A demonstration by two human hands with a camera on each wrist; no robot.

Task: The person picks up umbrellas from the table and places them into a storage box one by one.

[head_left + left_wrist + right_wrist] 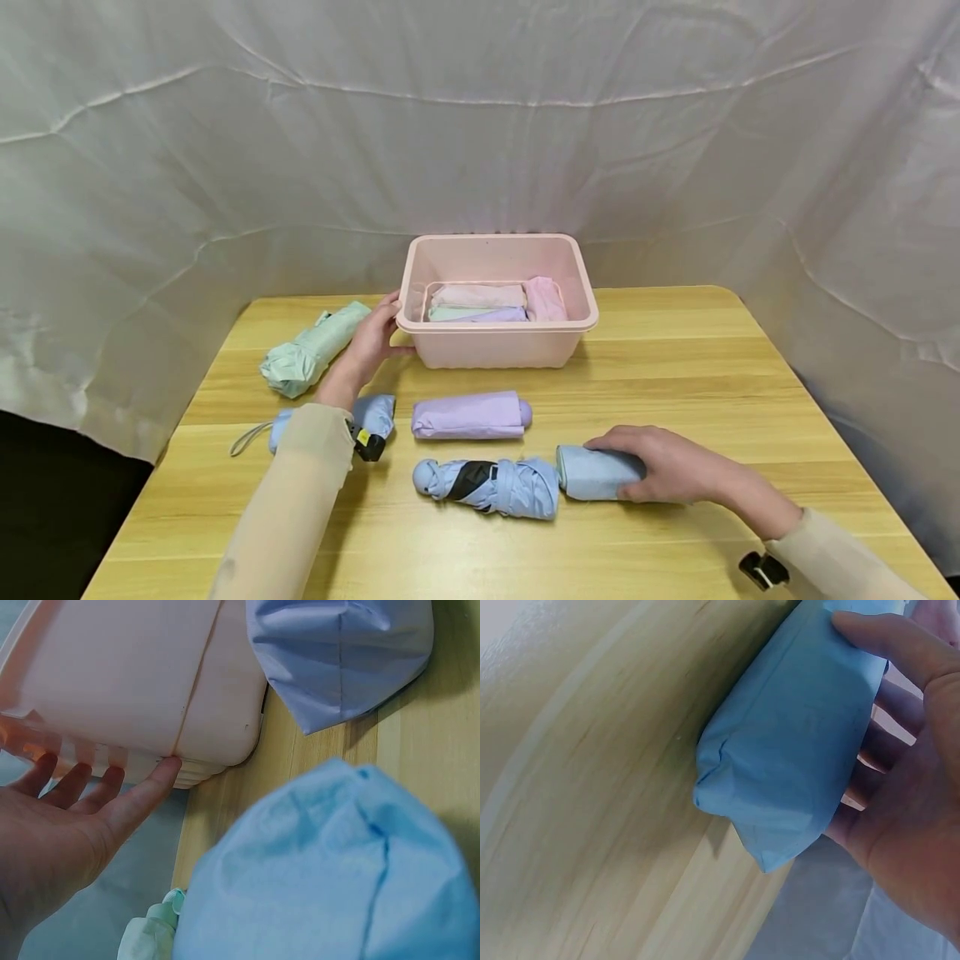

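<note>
While one pink bin [497, 333] is touched at its left wall by the left hand [372, 337], fingers straight, one light-blue sleeve [596, 472] on the table [675, 350] is gripped by the right hand [667, 467]. Four folded umbrellas are counted alongside.

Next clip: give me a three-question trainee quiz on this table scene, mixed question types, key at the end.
1. True or false: the left hand touches the pink basket.
2. What does the right hand hold? A) purple umbrella B) light blue sleeved umbrella C) green umbrella
3. Fill in: the unsleeved blue umbrella with a black strap lies in front of the ____ umbrella.

Key: 1 true, its fingers rest against the basket's left end. 2 B, the light blue sleeved umbrella. 3 purple.
</note>
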